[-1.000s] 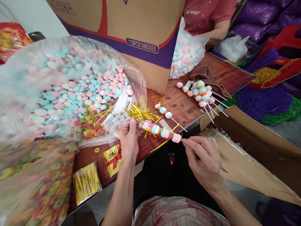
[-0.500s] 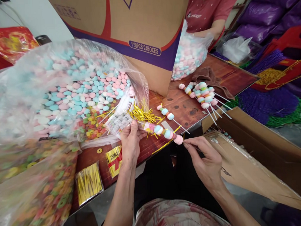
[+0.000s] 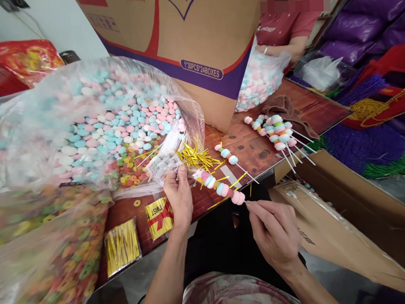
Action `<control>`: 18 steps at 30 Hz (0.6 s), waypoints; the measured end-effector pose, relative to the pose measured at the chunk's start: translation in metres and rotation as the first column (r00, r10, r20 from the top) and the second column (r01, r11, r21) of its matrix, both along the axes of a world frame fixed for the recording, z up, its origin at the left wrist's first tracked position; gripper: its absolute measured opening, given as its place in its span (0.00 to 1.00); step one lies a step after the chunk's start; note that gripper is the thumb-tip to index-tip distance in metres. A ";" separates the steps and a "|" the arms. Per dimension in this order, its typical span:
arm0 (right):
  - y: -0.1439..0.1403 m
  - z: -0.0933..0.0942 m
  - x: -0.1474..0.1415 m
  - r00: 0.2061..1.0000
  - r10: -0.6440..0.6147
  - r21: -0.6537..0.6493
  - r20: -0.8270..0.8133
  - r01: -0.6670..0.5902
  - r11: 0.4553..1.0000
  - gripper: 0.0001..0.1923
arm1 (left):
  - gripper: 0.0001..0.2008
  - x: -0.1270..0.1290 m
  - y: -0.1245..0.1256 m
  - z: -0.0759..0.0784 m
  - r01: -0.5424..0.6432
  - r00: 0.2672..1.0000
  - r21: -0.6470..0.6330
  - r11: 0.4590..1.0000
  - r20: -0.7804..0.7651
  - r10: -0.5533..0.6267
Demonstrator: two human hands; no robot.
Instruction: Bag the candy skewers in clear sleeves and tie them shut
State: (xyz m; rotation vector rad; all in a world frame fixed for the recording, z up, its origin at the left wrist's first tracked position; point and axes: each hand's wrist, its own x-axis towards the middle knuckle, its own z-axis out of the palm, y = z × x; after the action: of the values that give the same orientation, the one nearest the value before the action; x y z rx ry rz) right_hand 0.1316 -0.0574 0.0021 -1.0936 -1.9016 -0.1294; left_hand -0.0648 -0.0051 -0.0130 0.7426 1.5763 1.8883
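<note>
Head view: right hand (image 3: 277, 229) pinches candy skewer (image 3: 223, 190); left hand (image 3: 179, 199) half-curled, hold unclear.

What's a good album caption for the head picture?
Right hand pinching one end of a candy skewer, left hand at the other.

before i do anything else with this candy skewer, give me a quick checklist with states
1. Candy skewer held: ok, right hand pinches its near end.
2. Left hand gripping printed wrapper: cannot tell, contact is unclear.
3. Gold twist ties at hand: ok, pile lies just beyond the left hand.
4. Ties all together: not ok, strays lie near the table edge.
5. Lone skewer clear of the held one: ok, lies apart.
</note>
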 end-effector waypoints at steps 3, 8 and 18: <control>-0.001 -0.002 -0.001 1.000 -0.013 0.020 0.018 0.013 1.000 0.15 | 0.18 0.002 -0.002 0.004 -0.084 0.991 -0.010 0.996 -0.102 0.083; 0.001 -0.004 -0.007 0.984 -0.037 -0.157 -0.175 0.009 0.988 0.11 | 0.17 0.005 -0.005 0.004 -0.221 0.932 0.004 0.975 -0.292 0.213; 0.013 -0.006 -0.005 0.862 -0.095 -0.657 -0.499 -0.304 0.690 0.08 | 0.14 0.002 -0.002 0.005 -0.055 0.998 -0.015 0.998 -0.037 0.054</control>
State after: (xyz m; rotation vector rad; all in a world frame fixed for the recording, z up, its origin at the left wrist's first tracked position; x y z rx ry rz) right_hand 0.1265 -0.0441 -0.0037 -1.3380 -1.5230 0.9831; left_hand -0.0632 -0.0076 -0.0084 0.7380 1.6473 1.9087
